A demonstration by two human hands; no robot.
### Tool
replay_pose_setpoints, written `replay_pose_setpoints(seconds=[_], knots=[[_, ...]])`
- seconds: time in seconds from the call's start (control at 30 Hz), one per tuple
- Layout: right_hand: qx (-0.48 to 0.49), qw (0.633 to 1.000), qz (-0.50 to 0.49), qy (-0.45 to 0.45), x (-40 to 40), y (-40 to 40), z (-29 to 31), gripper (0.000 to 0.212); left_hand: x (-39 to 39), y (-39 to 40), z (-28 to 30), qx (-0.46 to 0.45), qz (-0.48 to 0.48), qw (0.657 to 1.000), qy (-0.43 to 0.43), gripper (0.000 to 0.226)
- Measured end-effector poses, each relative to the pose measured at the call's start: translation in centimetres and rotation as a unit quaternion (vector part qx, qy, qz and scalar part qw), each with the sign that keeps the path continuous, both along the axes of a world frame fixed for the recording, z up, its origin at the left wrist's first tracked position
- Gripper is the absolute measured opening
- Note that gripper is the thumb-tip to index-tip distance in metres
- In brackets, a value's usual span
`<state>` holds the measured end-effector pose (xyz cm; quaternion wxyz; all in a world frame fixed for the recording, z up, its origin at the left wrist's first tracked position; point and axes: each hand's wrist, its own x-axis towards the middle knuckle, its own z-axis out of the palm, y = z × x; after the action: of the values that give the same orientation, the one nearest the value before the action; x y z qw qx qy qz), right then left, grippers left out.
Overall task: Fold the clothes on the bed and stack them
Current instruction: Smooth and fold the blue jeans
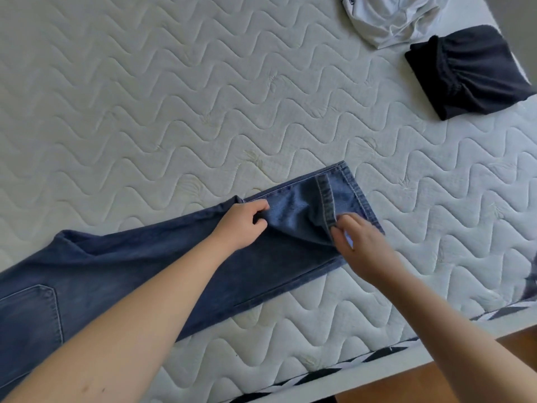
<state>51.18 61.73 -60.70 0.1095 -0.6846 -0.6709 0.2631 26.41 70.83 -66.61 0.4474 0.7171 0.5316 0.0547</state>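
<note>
Blue jeans (130,274) lay flat along the near part of the quilted mattress (174,97), running from the left edge of the view toward the centre. A back pocket (29,315) showed at the far left. The leg ends lay at centre, the upper one partly turned back to show its paler inside and stitched hem (327,199).

The left hand (242,223) rested on the leg, its fingers curled and pinching a fold of denim at the far edge. Just to its right, the right hand (359,245) lay on the leg end with fingers loosely bent, thumb and fingertips pinching the turned-back hem.

To the right and farther away, well apart from the jeans, a folded black garment (467,74) sat near the mattress edge. Beyond it, almost touching, a crumpled white garment (389,18) lay at the top of the view; dark print showed at its upper left, too cropped to read.

A striped border (319,370) ran along the near mattress side, with wooden floor (436,382) below right.

No container was seen.
</note>
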Motion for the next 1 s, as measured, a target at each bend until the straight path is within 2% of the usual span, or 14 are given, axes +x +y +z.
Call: replay_pose_setpoints(seconds=[0.07, 0.13, 0.23, 0.27, 0.3, 0.33, 0.4, 0.47, 0.53, 0.6, 0.7, 0.8, 0.9, 1.0], knots=[[-0.091, 0.991, -0.038, 0.091, -2.6, -0.4, 0.1, 0.018, -2.2, -1.1, 0.4, -0.016, 0.013, 1.000, 0.007, 0.021], [-0.176, 0.965, -0.082, 0.177, -5.4, -0.4, 0.2, 0.025, -4.8, -2.3, 1.0, -0.030, 0.037, 0.999, -0.003, 0.022], [-0.281, 0.880, -0.112, 0.367, -9.8, -0.3, 0.6, 0.031, -10.1, -4.4, 1.8, -0.038, 0.085, 0.996, -0.010, 0.028], [-0.312, 0.856, -0.099, 0.401, -11.4, -0.4, 0.6, 0.033, -12.0, -5.1, 1.9, -0.038, 0.088, 0.995, 0.006, 0.030], [-0.337, 0.851, -0.074, 0.397, -13.0, -0.6, 0.3, 0.031, -13.9, -5.8, 2.0, -0.037, 0.079, 0.995, 0.041, 0.030], [-0.352, 0.861, -0.045, 0.364, -14.6, -0.7, -0.3, 0.028, -15.7, -6.3, 2.0, -0.039, 0.058, 0.993, 0.100, 0.030], [-0.336, 0.904, 0.003, 0.264, -17.3, -0.5, -2.2, 0.021, -18.7, -7.3, 1.9, -0.047, 0.016, 0.967, 0.249, 0.028], [-0.302, 0.929, -0.009, 0.213, -19.3, -0.1, -3.9, 0.012, -20.7, -8.1, 1.8, -0.021, -0.015, 0.946, 0.325, 0.023], [-0.275, 0.939, -0.050, 0.202, -20.6, 0.5, -5.1, 0.009, -21.9, -8.3, 1.7, 0.030, -0.012, 0.958, 0.283, 0.011], [-0.241, 0.950, -0.069, 0.189, -21.4, 1.2, -6.1, 0.018, -22.3, -7.9, 1.6, 0.079, 0.028, 0.976, 0.201, 0.007], [-0.188, 0.967, -0.024, 0.172, -23.1, 2.8, -7.2, 0.043, -22.0, -5.7, 0.9, 0.135, 0.091, 0.971, 0.174, 0.030], [-0.220, 0.961, 0.021, 0.167, -25.5, 4.6, -7.4, 0.070, -21.7, -3.2, 0.3, 0.126, 0.151, 0.967, 0.161, 0.038], [-0.202, 0.968, 0.057, 0.138, -28.3, 5.3, -6.8, 0.063, -22.6, -2.1, 0.3, 0.132, 0.185, 0.965, 0.130, 0.041], [-0.156, 0.960, 0.151, 0.175, -31.6, 3.4, -5.4, 0.056, -24.5, -2.1, 0.6, 0.133, 0.226, 0.960, 0.096, 0.038]])
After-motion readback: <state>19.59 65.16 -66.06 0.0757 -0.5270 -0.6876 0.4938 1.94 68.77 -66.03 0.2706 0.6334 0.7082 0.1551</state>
